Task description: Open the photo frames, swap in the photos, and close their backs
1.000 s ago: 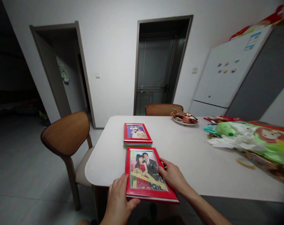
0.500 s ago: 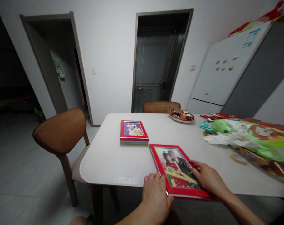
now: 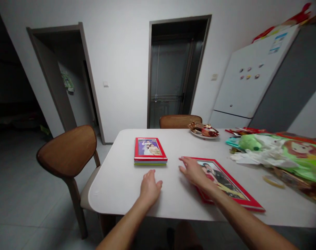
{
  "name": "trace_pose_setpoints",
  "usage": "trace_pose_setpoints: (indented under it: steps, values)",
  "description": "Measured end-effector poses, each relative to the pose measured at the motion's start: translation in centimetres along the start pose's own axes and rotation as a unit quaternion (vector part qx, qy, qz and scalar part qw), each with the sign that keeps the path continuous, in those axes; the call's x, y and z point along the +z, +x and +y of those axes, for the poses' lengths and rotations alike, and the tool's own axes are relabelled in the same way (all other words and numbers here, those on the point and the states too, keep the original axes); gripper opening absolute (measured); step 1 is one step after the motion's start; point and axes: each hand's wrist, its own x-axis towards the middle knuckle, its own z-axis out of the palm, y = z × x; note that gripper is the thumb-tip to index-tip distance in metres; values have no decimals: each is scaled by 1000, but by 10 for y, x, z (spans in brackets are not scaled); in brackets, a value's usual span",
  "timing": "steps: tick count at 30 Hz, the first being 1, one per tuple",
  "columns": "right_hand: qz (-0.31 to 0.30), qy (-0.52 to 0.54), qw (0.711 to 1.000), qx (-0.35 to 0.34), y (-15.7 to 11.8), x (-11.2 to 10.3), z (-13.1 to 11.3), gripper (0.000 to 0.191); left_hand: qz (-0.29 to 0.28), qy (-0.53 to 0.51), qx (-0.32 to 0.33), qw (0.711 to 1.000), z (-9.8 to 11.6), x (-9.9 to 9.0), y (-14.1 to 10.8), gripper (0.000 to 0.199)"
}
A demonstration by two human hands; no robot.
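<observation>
A large red picture frame [image 3: 227, 178] with a photo of two people lies flat on the white table [image 3: 116, 180], near its front edge. My right hand [image 3: 193, 172] is over the frame's left side, fingers apart and gripping nothing; whether it touches the frame I cannot tell. Left of it, my left hand [image 3: 150, 187] hovers over or rests on the tabletop, thumb apart from the fingers and holding nothing. Just beyond that hand is a small stack of picture frames [image 3: 150, 151], a red one on top with a wedding photo, blue and green edges underneath.
A plate [image 3: 205, 134] of wrapped-looking items stands at the back. Green bags and white tissue [image 3: 267, 149] crowd the right side, with a roll of tape [image 3: 274, 181] before them. Wooden chairs stand at the left [image 3: 69, 149] and far side [image 3: 180, 121]; a fridge [image 3: 241, 80] is beyond.
The large frame has shifted right and now lies flat on the table. Both hands have let go of it; the left moved left and forward, the right went to the frame's left side.
</observation>
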Motion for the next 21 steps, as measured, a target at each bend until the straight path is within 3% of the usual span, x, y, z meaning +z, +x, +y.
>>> trace_pose_setpoints:
  steps: [3,6,10,15,19,21]
  values:
    - [-2,28,997,-67,27,17,-66,36,38,-66,-50,996,-16,-15,10,45]
    - [7,35,996,-86,47,27,-102,26,69,-155,-89,981,-27,-18,15,40]
    - [7,36,994,-98,47,24,-114,15,102,-298,-133,940,-31,-21,19,32]
    - [-8,65,988,-142,2,14,-123,16,150,-458,-131,866,-25,-27,16,23]
    - [-15,263,956,-130,-31,-1,-128,28,203,-512,-103,828,-12,-33,-5,25]
    - [-26,396,915,-73,-38,-15,-126,40,212,-498,-82,837,-1,-38,-25,28]
